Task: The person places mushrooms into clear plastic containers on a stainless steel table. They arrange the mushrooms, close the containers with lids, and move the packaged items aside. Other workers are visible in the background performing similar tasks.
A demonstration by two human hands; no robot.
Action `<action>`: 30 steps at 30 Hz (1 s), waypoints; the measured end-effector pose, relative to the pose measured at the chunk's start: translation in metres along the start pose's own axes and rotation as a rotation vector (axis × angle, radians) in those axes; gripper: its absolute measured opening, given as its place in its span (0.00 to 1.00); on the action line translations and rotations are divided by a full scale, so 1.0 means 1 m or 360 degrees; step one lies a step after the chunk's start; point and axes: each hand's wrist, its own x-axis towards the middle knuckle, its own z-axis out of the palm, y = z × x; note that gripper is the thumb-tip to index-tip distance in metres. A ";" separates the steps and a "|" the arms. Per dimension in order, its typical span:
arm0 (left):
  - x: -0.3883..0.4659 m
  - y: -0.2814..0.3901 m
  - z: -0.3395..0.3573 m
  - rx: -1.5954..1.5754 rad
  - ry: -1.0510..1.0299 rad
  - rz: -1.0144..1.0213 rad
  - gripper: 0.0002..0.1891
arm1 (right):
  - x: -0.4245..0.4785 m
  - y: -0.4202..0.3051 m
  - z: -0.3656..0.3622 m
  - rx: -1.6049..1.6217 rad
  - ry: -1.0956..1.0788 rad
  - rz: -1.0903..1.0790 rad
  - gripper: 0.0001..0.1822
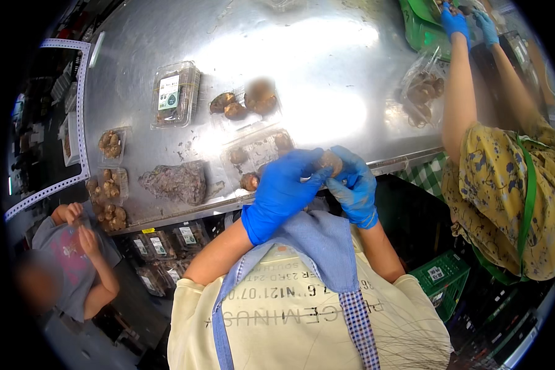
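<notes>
A brown, round taro corm is pinched between both gloved hands, just above the front edge of the steel table. My left hand, in a bright blue glove, grips it from the left with thumb and fingers. From the other side my right hand, its blue glove smeared with dirt, also has its fingers on the corm. Partly behind my left hand lies an open clear plastic clamshell with several corms around its inside. Beyond it, another open clamshell holds more corms.
A closed, labelled clamshell and a dirty crumpled cloth lie to the left. Small packs of tubers line the left edge. At right, a co-worker's gloved hands work by a green basket. Another person is at lower left.
</notes>
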 end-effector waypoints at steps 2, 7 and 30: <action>-0.002 0.002 -0.001 -0.0001 -0.0036 -0.0018 0.16 | -0.004 -0.002 -0.001 -0.0288 -0.0008 -0.0092 0.30; -0.004 0.005 -0.004 0.0128 -0.0174 -0.0016 0.14 | -0.011 0.000 -0.001 -0.0535 0.0031 -0.0386 0.31; -0.003 -0.026 0.016 -0.0971 -0.0370 -0.0321 0.08 | -0.032 0.003 -0.001 0.0043 0.0191 -0.0446 0.29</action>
